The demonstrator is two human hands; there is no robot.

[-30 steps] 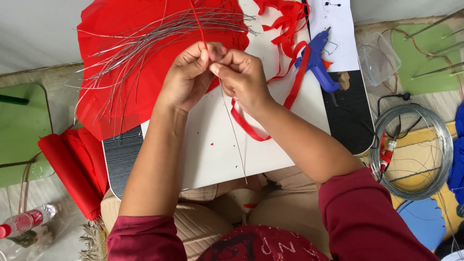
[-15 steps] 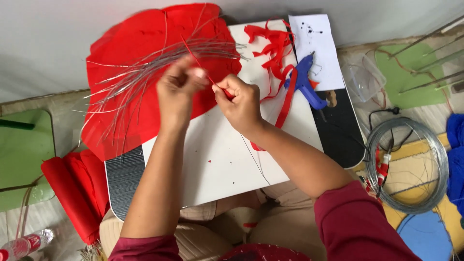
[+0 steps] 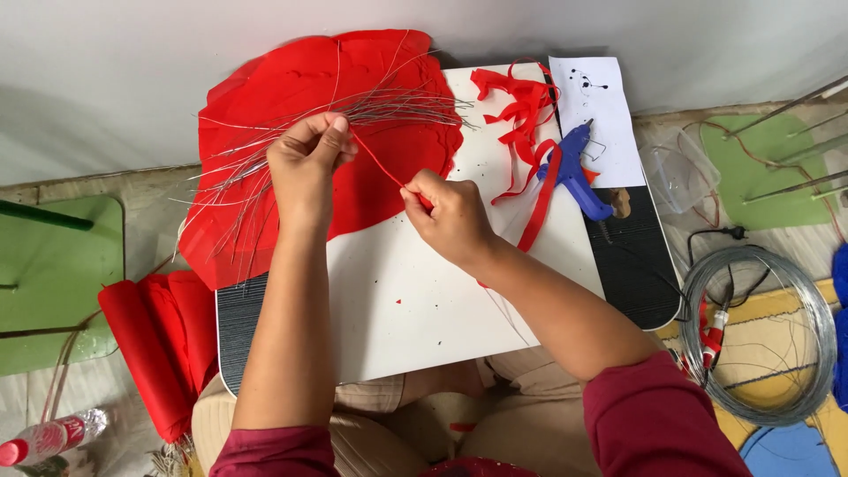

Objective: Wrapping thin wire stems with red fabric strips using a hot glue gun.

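- Left hand [image 3: 305,168]: raised over the red sheet [image 3: 291,106], fingers pinched on the upper end of a thin red strip [image 3: 378,163]; the thumb and forefinger meet at the strip's tip, just beside the bundle of thin grey wires [image 3: 353,115].
- Right hand [image 3: 450,216]: lower and to the right, over the white board [image 3: 424,300], fingers clenched on the lower end of the same strip, which runs taut and slanted between the two hands.
- Wires: fanned out across the red sheet, their ends spreading left and downward past the left hand.
- White board: lies on a black ribbed surface [image 3: 636,265] across the person's lap, partly covered by the red sheet at its upper left.
- Loose red ribbon pieces [image 3: 521,102]: heaped at the board's upper right, one long piece trailing down beside the blue glue gun [image 3: 574,172].
- White paper [image 3: 601,115]: under the glue gun's upper end.
- Coil of grey wire [image 3: 760,336]: on the floor at right, well apart from the hands.
- Folded red fabric [image 3: 159,344]: on the floor at lower left.
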